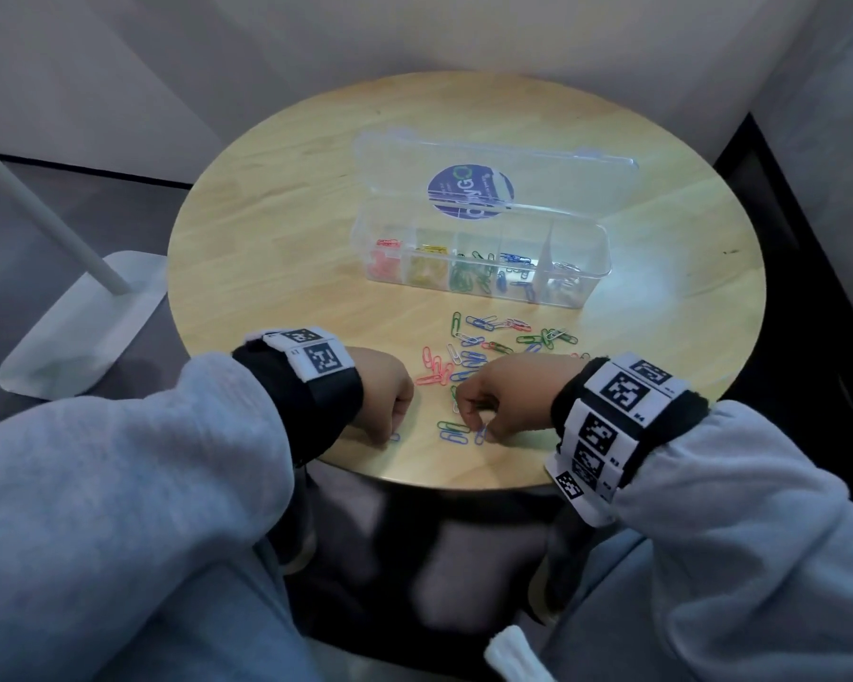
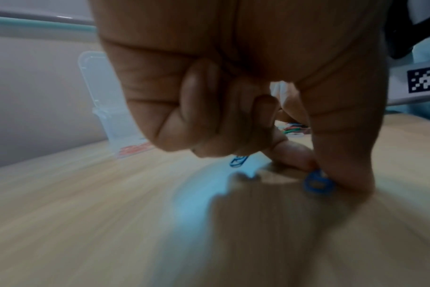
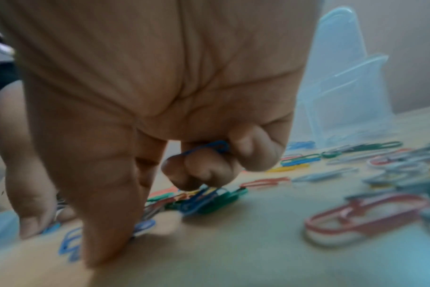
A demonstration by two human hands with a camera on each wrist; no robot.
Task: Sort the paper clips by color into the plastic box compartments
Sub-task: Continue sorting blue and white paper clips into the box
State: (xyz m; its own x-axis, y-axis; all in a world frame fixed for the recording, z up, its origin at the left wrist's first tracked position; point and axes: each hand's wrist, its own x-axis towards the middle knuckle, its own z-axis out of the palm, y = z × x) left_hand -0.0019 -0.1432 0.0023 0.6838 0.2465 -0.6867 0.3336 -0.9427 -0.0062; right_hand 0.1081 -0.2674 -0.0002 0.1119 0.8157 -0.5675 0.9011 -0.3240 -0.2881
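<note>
On the worktop: a round wooden worktop [image 1: 247, 228] holds a clear plastic box [image 1: 478, 260] with its lid tipped up at the back, so the compartments are easy to reach.
Box: red, yellow, green and blue clips lie in their own parts, from left to right; the last part has pale clips, I think.
Loose clips: a mixed pile of paper clips [image 1: 493, 337] lies between the box and the hands, near enough to grab.
Left hand: the left hand [image 1: 382, 393] is down on the wood, with thumb and one finger nipping a blue clip [image 2: 317, 181]; the other fingers [image 2: 199, 108] are curled in.
Right hand: the right hand [image 1: 506, 393] pinches another blue clip [image 1: 481, 434] with thumb and first finger, and its curled fingers [image 3: 253, 147] already keep a spare blue clip [image 3: 209, 146] tucked in.
Why: both hands seem to be picking only blue ones, maybe to carry a few at once.
Still to do: lots of clips are not sorted yet.
Careful: the clips are thin and flat, so they could slip.
</note>
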